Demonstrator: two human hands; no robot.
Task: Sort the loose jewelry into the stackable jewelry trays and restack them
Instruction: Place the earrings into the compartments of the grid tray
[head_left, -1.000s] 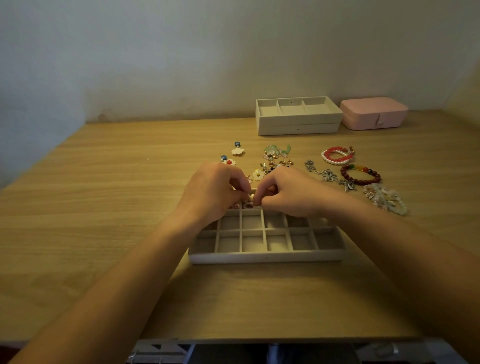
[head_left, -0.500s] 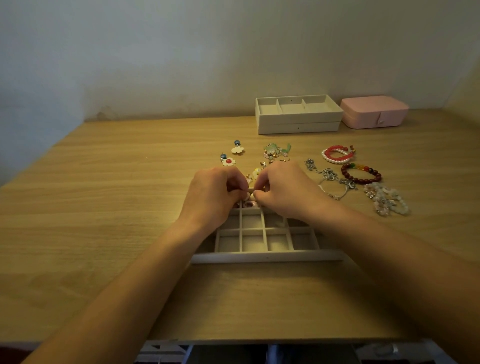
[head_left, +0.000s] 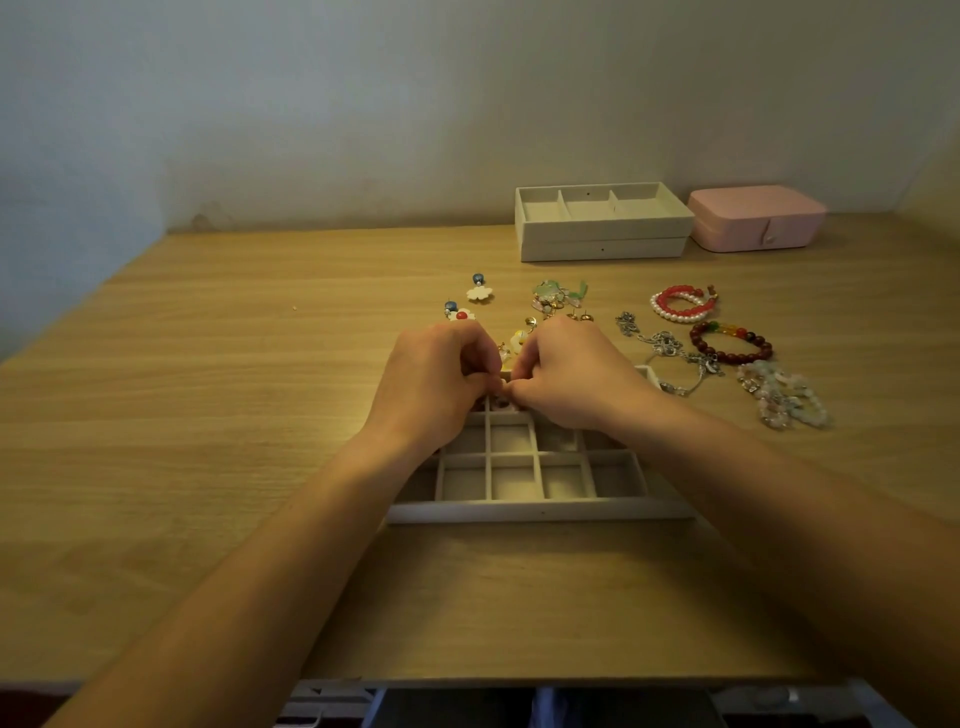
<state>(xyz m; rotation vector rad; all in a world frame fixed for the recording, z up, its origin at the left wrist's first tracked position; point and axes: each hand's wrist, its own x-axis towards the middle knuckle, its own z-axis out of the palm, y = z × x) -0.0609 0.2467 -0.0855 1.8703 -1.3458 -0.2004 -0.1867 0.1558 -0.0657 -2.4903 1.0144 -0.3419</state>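
A white grid tray (head_left: 540, 512) with many small square compartments lies in front of me. My left hand (head_left: 436, 379) and my right hand (head_left: 571, 374) meet fingertip to fingertip over its back row, fingers curled, pinching a small jewelry piece that is mostly hidden between them. A small reddish item (head_left: 501, 401) lies in the compartment just below the fingertips. Loose jewelry lies behind the tray: two white flower earrings (head_left: 479, 293), a green-and-gold cluster (head_left: 558, 296), and a pale flower piece (head_left: 518, 340) between my hands.
Two stacked white trays (head_left: 602, 244) and a pink jewelry box (head_left: 753, 218) stand by the wall. To the right lie a red-and-pearl bracelet (head_left: 680, 304), a dark red bead bracelet (head_left: 730, 343), silver chains (head_left: 670, 348) and pale stone bracelets (head_left: 784, 395).
Both hands stay together over the tray's back row and have shifted slightly away from me. The fingertips have closed more tightly on each other.
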